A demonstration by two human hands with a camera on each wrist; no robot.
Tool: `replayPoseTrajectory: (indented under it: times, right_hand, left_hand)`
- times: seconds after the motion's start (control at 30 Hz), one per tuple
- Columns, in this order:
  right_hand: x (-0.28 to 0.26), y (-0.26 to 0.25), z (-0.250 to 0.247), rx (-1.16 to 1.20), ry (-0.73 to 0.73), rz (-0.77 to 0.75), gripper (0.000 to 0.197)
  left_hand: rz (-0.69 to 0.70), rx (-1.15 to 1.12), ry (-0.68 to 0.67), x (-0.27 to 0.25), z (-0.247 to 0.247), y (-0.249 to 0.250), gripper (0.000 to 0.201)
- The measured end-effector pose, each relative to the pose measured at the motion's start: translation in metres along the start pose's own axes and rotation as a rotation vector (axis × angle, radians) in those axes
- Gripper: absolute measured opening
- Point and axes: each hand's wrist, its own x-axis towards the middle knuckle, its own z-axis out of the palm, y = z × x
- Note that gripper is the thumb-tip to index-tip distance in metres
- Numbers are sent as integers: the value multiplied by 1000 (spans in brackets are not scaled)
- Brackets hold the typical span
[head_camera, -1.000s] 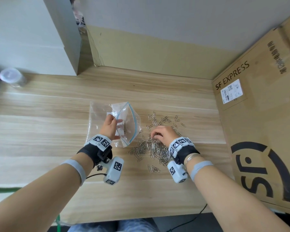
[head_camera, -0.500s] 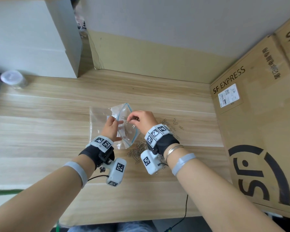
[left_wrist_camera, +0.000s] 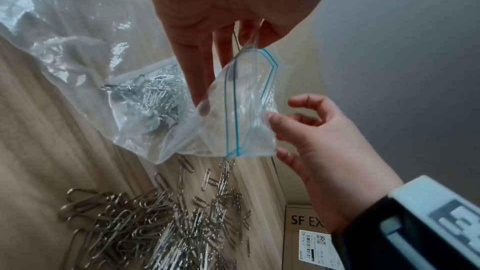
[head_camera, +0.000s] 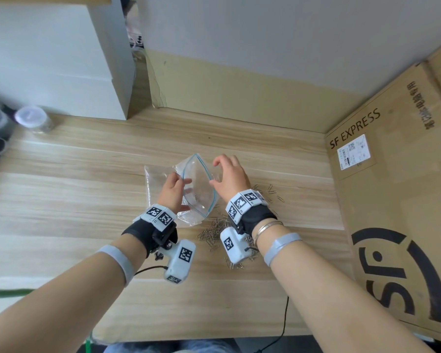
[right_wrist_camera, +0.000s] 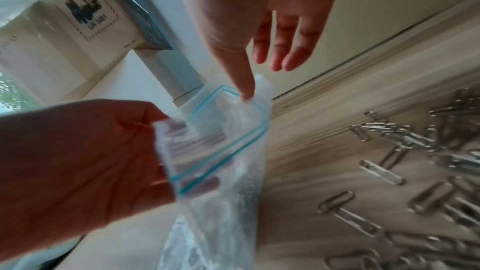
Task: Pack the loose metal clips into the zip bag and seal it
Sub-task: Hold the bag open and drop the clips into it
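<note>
A clear zip bag (head_camera: pixel 197 197) with a blue zip line stands open-mouthed on the wooden table (head_camera: pixel 87 200). My left hand (head_camera: pixel 182 186) pinches its left lip and holds the mouth up (left_wrist_camera: pixel 235 48). Several clips (left_wrist_camera: pixel 155 93) lie inside the bag. My right hand (head_camera: pixel 218 173) hovers at the mouth with relaxed fingers and holds nothing. Its thumb (right_wrist_camera: pixel 244 87) touches the right lip. Loose metal clips (head_camera: pixel 211 233) lie in a pile just below the bag, partly hidden by my right wrist, and more clips (head_camera: pixel 271 192) lie scattered to the right.
A large SF Express cardboard box (head_camera: pixel 392 200) walls off the table's right side. A white box (head_camera: pixel 49 59) and a lidded jar (head_camera: pixel 32 118) stand at the back left. A black cable (head_camera: pixel 285 317) hangs over the front edge.
My right hand took clips from the pile, carried them left to the bag's mouth and let them go; it is now empty. My left hand kept holding the bag.
</note>
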Motion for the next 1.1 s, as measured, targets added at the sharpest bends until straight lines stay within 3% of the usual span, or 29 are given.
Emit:
replayPoseTrajectory:
  times: [0.07, 0.17, 0.3, 0.4, 0.63, 0.73, 0.83, 1.0, 1.1]
  right_hand:
    - [1, 7, -1, -32, -98, 88, 45]
    - [0, 12, -2, -31, -222, 140, 32]
    - [0, 16, -10, -40, -161, 117, 30]
    - [3, 23, -17, -29, -201, 186, 28]
    - [2, 38, -17, 71, -348, 216, 35]
    - [0, 47, -16, 114, -373, 218, 30]
    - [0, 55, -14, 135, -332, 202, 27]
    - [-3, 70, -14, 206, -304, 207, 29]
    - [-4, 97, -12, 82, -213, 266, 36]
  left_hand:
    - [21, 43, -3, 2, -3, 0, 22]
    - [83, 198, 24, 4, -9, -1, 8]
    - [385, 636, -17, 7, -18, -3, 53]
    - [579, 833, -60, 10, -22, -3, 52]
    - [663, 815, -251, 12, -17, -5, 52]
    - [678, 846, -352, 13, -20, -10, 21]
    - [668, 909, -430, 16, -24, -16, 35]
    - [772, 907, -341, 25, -22, -24, 24]
    - [786, 846, -243, 28, -20, -27, 19]
